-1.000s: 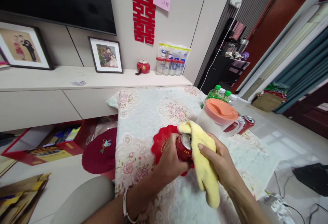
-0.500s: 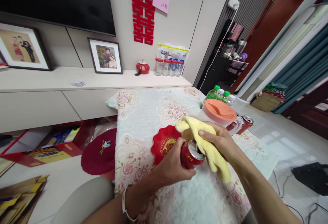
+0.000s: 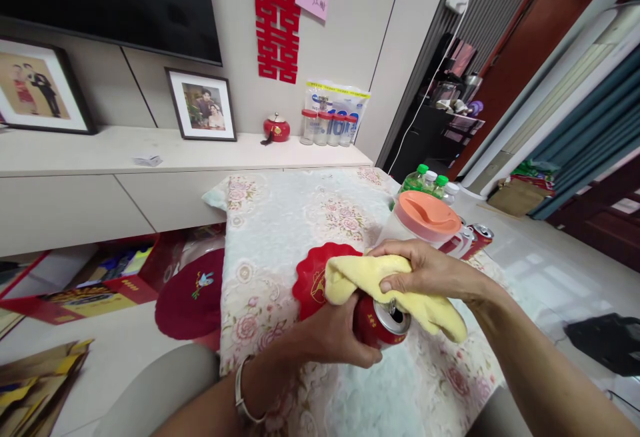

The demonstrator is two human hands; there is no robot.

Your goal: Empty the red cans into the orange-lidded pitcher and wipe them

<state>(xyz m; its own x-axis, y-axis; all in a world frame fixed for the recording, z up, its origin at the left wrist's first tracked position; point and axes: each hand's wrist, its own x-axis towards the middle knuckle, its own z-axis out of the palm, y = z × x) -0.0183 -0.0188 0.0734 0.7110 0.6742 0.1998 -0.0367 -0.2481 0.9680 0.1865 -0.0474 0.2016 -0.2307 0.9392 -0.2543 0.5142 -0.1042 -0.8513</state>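
Note:
My left hand [image 3: 335, 334] is wrapped round a red drink can [image 3: 373, 324], which tilts to the right above the table. The can's silver top shows an opened mouth. My right hand [image 3: 423, 270] pinches a yellow cloth [image 3: 370, 274] that lies against the far side of the can and drapes out to the right. Behind the can, a red scalloped plate [image 3: 307, 277] with a gold print rests on the tablecloth, partly covered by the cloth and my left hand. How much of the can's far side the cloth touches is hidden.
A floral tablecloth [image 3: 280, 224] covers the table. Beyond my right hand stand a clear pitcher with an orange lid [image 3: 430, 214], red cans [image 3: 481, 234] and several bottles [image 3: 423, 177]. A maroon stool [image 3: 187, 297] is left of the table. Framed photos [image 3: 204, 107] line the cabinet.
My right hand has brought the yellow cloth down and left over the can's far side. The can has shifted slightly right and lower, tilting more. The view has moved a little.

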